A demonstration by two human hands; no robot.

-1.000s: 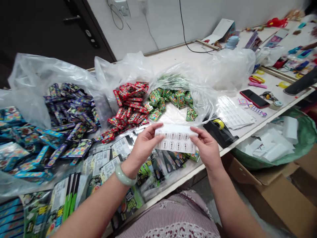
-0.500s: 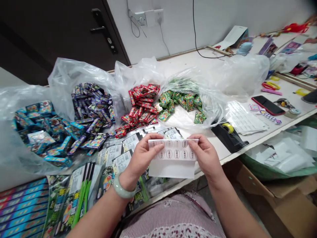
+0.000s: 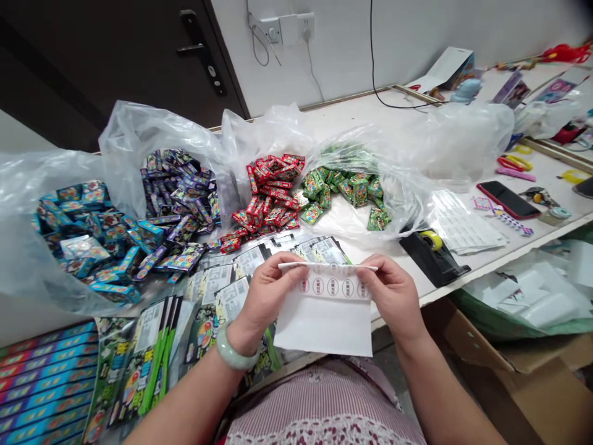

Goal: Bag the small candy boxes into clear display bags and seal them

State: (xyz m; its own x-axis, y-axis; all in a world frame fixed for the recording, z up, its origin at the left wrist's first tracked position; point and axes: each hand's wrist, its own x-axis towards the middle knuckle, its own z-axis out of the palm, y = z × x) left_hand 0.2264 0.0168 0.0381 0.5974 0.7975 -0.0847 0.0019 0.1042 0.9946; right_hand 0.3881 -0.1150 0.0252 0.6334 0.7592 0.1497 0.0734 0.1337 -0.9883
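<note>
Your left hand [image 3: 273, 289] pinched the sticker sheet [image 3: 324, 327] at its left side | your right hand [image 3: 395, 295] pinched its right side, the sheet hanging between them | printed pouches [image 3: 202, 334] lay beside your left hand | the tape dispenser [image 3: 430, 256] sat beyond your right | red packets [image 3: 273, 196] and green packets [image 3: 356, 189] lay farther back

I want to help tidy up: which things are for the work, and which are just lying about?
Likely for the work:
white label sheet, pinched in left hand and right hand
blue packs, purple packs, red packs, green packs
printed packets

Probably just lying about:
red-edged phone
pink stick-shaped thing
light-blue object
</note>
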